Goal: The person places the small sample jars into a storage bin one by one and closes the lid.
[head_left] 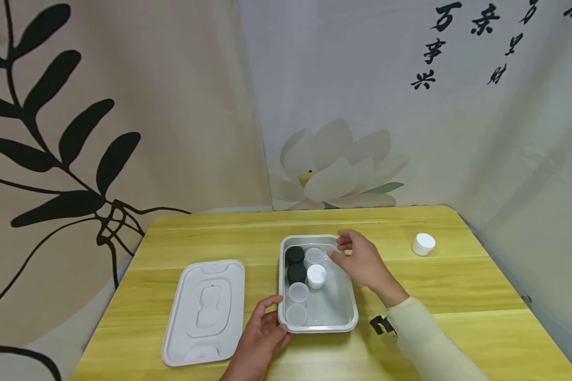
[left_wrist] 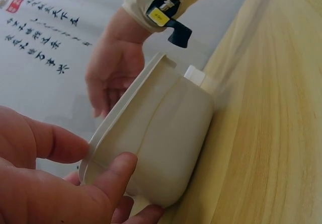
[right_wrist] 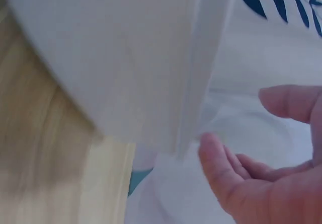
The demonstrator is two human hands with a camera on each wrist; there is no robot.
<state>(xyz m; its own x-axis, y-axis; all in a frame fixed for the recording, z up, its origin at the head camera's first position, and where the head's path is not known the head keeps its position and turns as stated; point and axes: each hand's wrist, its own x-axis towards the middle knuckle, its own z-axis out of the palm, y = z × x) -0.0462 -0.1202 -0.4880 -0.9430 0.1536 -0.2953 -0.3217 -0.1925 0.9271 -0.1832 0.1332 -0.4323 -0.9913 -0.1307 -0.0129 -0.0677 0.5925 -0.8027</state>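
A grey-white plastic box (head_left: 333,312) without its lid sits on the table. My left hand (head_left: 265,334) grips its near left corner, with fingertips on the rim and side wall in the left wrist view. Inside, on the left, are two black-topped round pots (head_left: 296,273), a white-topped pot (head_left: 316,276) and several translucent ones (head_left: 296,314). Over the far right corner is my right hand (head_left: 362,260), thumb at the inner rim. The right wrist view shows its thumb and fingers (right_wrist: 221,171) apart beside the box wall (right_wrist: 126,58), nothing visible between them.
The flat white lid (head_left: 205,312) lies left of the box. A single small white pot (head_left: 423,244) stands at the far right of the yellow wood-grain table (head_left: 457,338). Printed cloth (head_left: 195,106) hangs behind the table's far edge.
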